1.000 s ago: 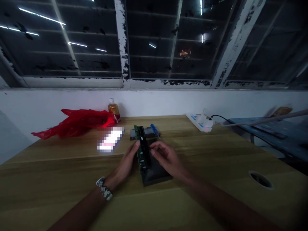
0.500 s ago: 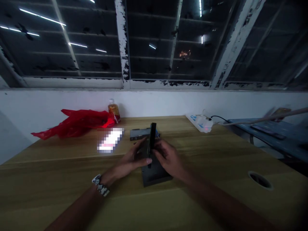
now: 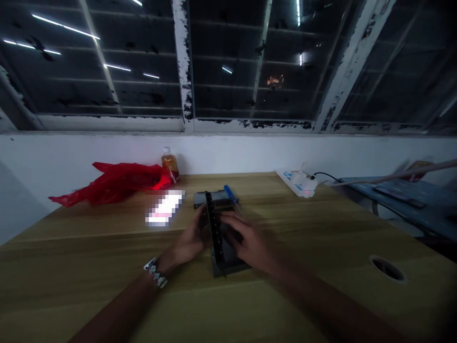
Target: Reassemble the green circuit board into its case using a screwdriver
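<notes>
Left hand (image 3: 191, 240) has the dark circuit board (image 3: 213, 225) gripped, tilted up on edge over a black case (image 3: 228, 268), roughly midway between the wooden table (image 3: 200, 309)'s side edges. Right hand (image 3: 248, 240) is half curled at its other side, too blurry to tell if it's gripping. Blue-handled screwdriver (image 3: 230, 194) is lying nearer the far edge.

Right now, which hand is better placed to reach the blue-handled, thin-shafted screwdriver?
Right hand, I'd say: it is nearer the blue-handled screwdriver, which lies just beyond it. The left hand is across the long, narrow black part and would likely have to reach around it.
</notes>
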`<action>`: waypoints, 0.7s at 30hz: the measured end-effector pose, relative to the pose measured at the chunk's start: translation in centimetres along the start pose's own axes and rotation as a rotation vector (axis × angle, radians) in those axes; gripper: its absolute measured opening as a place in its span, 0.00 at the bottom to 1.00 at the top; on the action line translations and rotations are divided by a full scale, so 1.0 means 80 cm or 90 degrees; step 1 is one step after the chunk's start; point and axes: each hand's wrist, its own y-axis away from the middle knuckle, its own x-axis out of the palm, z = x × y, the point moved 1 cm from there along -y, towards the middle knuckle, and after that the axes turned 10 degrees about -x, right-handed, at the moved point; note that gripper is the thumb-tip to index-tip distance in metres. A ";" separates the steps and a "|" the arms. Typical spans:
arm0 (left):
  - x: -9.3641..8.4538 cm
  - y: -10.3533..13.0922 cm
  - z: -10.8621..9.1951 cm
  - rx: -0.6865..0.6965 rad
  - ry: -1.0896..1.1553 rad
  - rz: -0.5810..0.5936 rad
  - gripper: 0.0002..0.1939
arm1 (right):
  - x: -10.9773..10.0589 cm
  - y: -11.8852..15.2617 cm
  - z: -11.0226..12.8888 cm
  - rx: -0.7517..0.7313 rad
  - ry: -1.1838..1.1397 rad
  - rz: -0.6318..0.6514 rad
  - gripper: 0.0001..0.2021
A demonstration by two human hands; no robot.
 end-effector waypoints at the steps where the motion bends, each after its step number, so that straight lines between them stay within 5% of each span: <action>1: -0.001 0.000 -0.001 0.018 -0.029 0.000 0.46 | 0.001 0.000 0.001 0.002 -0.005 0.000 0.25; 8: -0.006 0.002 -0.008 0.084 -0.162 -0.022 0.48 | 0.003 0.003 0.002 0.030 -0.048 -0.026 0.20; 14: -0.028 -0.007 -0.011 0.188 -0.354 -0.095 0.50 | -0.010 0.003 -0.016 0.218 -0.118 -0.159 0.14; 21: -0.027 0.000 -0.032 0.234 -0.488 -0.151 0.50 | -0.027 0.003 -0.038 0.294 -0.180 -0.091 0.13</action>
